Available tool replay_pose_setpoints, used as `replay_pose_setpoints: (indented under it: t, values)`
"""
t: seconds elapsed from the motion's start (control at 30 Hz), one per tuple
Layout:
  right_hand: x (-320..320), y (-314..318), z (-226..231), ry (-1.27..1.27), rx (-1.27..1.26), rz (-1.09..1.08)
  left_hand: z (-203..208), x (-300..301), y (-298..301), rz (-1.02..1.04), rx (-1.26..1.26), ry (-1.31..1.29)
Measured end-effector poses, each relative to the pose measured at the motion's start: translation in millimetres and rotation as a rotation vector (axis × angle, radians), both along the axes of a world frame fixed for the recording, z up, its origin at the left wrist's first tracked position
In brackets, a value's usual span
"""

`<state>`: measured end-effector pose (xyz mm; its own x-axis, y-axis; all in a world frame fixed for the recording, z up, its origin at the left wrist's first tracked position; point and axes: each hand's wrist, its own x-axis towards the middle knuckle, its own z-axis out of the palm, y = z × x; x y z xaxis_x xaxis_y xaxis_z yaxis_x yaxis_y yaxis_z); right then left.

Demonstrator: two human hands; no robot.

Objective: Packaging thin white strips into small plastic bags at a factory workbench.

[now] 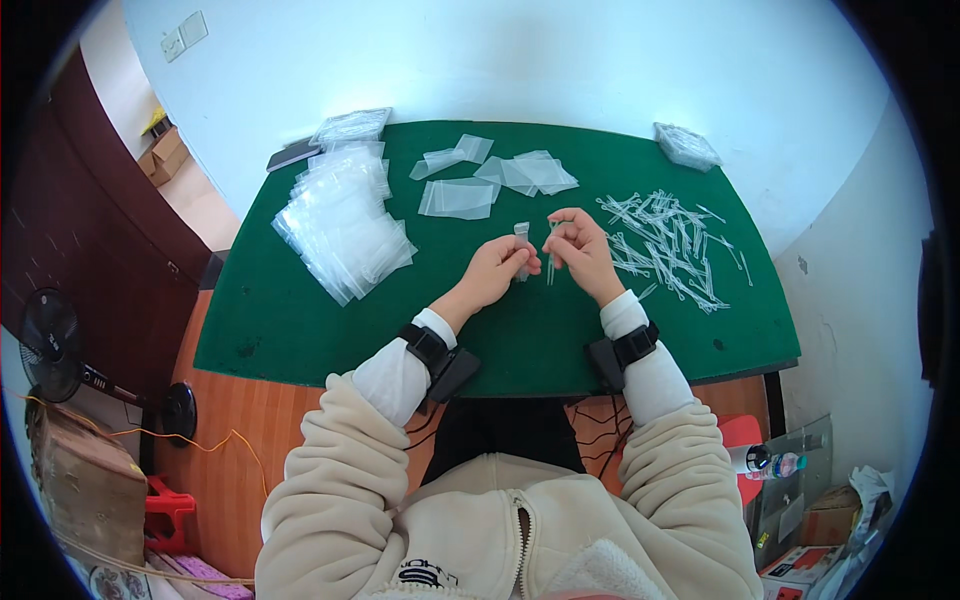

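Over the middle of the green table (480,340), my left hand (494,270) is closed on a small clear plastic bag (521,232), held upright. Just to its right, my right hand (583,252) pinches a few thin clear plastic sticks (550,272) that point down between the fingers. The two hands are close together but apart. To the right of them lies a loose pile of similar thin sticks (665,240), some with small looped ends. Several flat clear bags (457,199) lie beyond my hands.
At the left, a large fanned stack of clear bags (340,225) covers the table. A bundle of bags (352,126) and a dark flat box (293,155) sit behind it. A clear packet (687,147) lies at the far right, near the white wall. A black fan (55,340) stands left.
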<state>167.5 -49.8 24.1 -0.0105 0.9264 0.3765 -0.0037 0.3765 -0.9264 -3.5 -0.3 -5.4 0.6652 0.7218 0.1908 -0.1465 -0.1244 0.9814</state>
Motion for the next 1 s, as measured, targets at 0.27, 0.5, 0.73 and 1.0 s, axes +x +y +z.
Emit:
replay_pose_setpoints:
  t: [0.27,0.5,0.73,1.0]
  values:
    - [0,4,-7,0.07,0.067,-0.005,0,1,-4,-0.134,-0.017,0.03]
    - [0,5,-8,0.069,0.102,-0.018,4,2,-7,-0.135,0.06,-0.012]
    - [-6,4,-8,0.123,0.101,-0.006,8,1,-10,-0.174,0.016,-0.024]
    - [-5,3,-9,0.16,0.065,0.014,12,2,-14,-0.199,-0.093,-0.092]
